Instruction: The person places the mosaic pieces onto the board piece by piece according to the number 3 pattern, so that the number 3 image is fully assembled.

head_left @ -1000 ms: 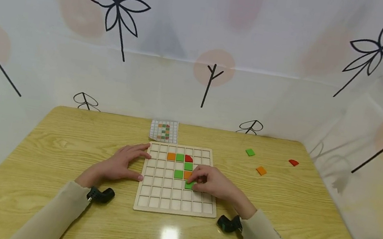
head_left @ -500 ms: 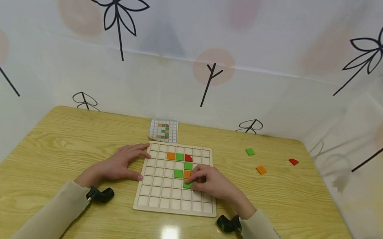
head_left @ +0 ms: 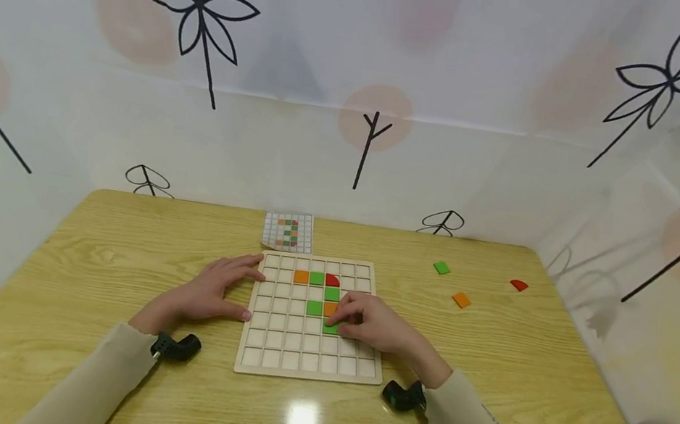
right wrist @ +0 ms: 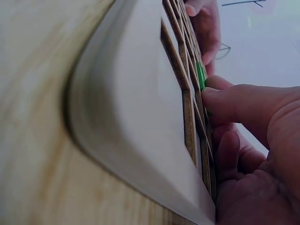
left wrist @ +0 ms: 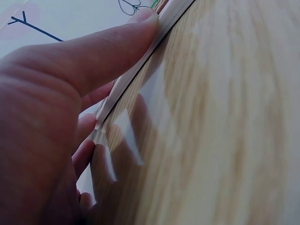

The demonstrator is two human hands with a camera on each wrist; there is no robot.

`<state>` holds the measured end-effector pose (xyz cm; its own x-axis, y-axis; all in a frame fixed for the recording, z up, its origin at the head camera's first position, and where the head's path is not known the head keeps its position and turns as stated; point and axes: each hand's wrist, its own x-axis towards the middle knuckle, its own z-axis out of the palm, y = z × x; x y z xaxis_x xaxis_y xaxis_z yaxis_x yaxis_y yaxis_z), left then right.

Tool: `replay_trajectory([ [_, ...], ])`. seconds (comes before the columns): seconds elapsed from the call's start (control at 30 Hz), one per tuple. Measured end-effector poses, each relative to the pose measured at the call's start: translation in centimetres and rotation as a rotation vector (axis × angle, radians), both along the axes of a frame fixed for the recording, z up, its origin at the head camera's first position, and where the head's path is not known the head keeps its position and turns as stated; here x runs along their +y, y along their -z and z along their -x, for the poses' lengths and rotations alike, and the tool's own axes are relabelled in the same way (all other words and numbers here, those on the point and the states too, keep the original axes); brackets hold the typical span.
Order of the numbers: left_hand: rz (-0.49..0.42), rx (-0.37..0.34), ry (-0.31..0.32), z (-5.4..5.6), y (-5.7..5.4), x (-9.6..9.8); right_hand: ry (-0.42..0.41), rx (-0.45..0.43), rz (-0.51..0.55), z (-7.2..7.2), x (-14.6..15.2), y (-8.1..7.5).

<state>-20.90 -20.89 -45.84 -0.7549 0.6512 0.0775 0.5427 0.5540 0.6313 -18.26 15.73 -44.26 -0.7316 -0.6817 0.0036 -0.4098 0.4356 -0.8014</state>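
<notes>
A wooden grid board point(head_left: 305, 378) lies on the table. My right hand point(head_left: 379, 324) reaches over its right side and pinches a green square tile point(head_left: 330, 328) with thumb and fingertips, low over a cell just below an orange tile point(head_left: 330, 309). In the right wrist view that green tile point(right wrist: 200, 75) shows at the thumb tip. My left hand point(head_left: 205, 293) rests spread along the board's left edge, its thumb point(left wrist: 136, 35) against the side. Also in the grid sit another orange tile point(head_left: 301, 277), several green squares point(head_left: 314, 308) and a red quarter-round point(head_left: 333, 280).
A printed grid card point(head_left: 288, 232) with a coloured pattern lies behind the board. Off to the right on the table are a loose green square point(head_left: 441, 267), an orange square point(head_left: 462, 300) and a red quarter-round piece point(head_left: 519, 285). A patterned cloth hangs behind.
The green tile under my right fingertips has shifted slightly left into line with the column above it. My left hand has stayed at the board's edge.
</notes>
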Motion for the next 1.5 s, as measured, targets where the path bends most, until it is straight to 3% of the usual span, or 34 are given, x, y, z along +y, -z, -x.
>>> replay_trajectory([
  [0.43, 0.002, 0.014, 0.003, 0.1, 0.0, -0.2, 0.017, -0.105, 0.063, 0.5, 0.9, -0.4],
  [0.73, 0.006, 0.018, 0.007, 0.3, -0.1, -0.2, 0.075, -0.046, 0.118, 0.9, 2.2, -0.4],
  [1.03, 0.0, 0.043, 0.018, 0.2, 0.1, -0.2, 0.227, -0.034, 0.088, 1.0, 5.9, -0.9],
  [1.5, 0.006, 0.037, 0.013, 0.1, 0.1, 0.0, 0.492, 0.023, 0.108, 1.0, 15.5, -1.8],
])
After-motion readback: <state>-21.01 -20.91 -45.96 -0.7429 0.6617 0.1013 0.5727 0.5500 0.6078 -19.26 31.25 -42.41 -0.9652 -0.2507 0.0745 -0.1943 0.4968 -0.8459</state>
